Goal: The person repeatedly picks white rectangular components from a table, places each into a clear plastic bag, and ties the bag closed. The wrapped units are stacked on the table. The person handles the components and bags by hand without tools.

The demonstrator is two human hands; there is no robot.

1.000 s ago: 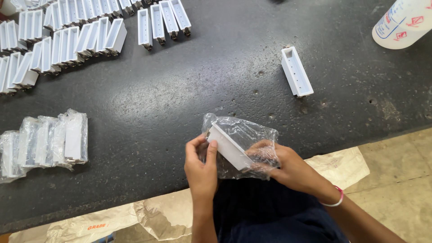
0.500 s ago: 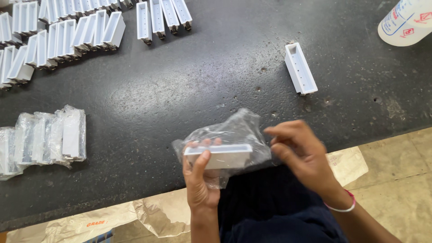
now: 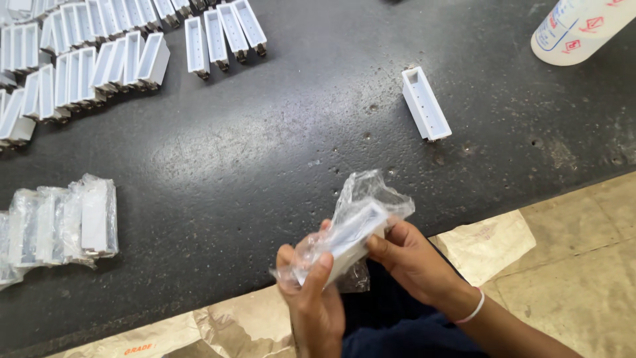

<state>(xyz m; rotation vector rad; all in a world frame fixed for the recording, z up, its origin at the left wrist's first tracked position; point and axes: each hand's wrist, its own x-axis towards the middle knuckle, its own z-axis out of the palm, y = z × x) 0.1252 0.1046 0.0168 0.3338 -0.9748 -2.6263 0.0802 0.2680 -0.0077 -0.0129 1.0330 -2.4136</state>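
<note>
Held low over the near edge of the dark table (image 3: 265, 152): a long white plastic piece (image 3: 354, 237) wrapped in a clear plastic bag (image 3: 371, 193), tilted with its far end higher. Gripped at the lower end by the left hand (image 3: 317, 299), thumb pressed over the film and fingers curled beneath. Pinched at the side by the right hand (image 3: 412, 257), fingertips closed on piece and film together, a pale wristband (image 3: 474, 309) at the wrist. Loose film bunched and standing up past the upper end, so apparently mid-bagging, with the piece inside but the mouth of the bag not tidy or closed. Calls for a firm hold from the left hand while the slack is smoothed or folded down, and care not to let the slippery film slide off the piece. Elsewhere on the table: a stack of bagged pieces (image 3: 73, 222) well to the left, rows of bare white pieces (image 3: 99, 63) along the far left, one single bare piece (image 3: 426, 103) apart to the right, and a white squeeze bottle (image 3: 576, 26) at the far right corner. Crumpled brown paper (image 3: 487, 240) hanging below the table edge, beside the right forearm.
</note>
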